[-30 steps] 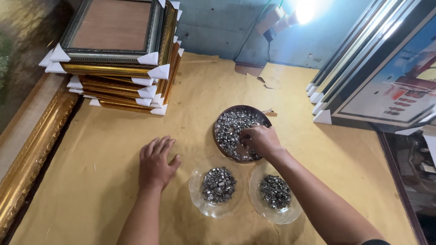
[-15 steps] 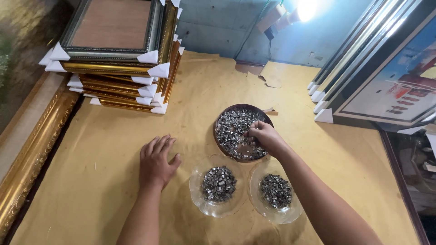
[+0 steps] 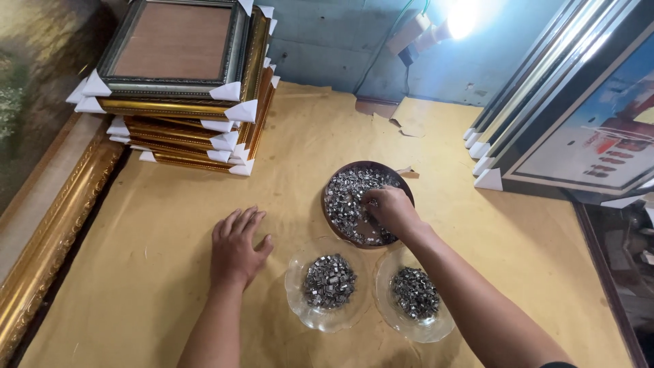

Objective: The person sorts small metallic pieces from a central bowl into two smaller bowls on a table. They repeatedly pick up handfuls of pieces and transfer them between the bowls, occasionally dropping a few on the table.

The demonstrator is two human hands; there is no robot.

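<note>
A gilt frame (image 3: 41,238) lay along the left edge of the worktop (image 3: 170,225). A stack of frames (image 3: 184,88) with white corner guards stood at the rear left. The left hand (image 3: 235,245) rested flat on the worktop, palm down, fingers spread, holding nothing. Just right of it sat a clear dish (image 3: 327,283) of small metal clips, and touching that dish, a second clear dish (image 3: 414,294) with a darker batch. Behind both dishes stood a brown bowl (image 3: 340,184) full of clips. The right hand (image 3: 390,210) lay over the bowl's near right part, fingers curled down into the clips; whether it had hold of any could not be told. Further frames (image 3: 565,116) leaned at the right edge.
</note>
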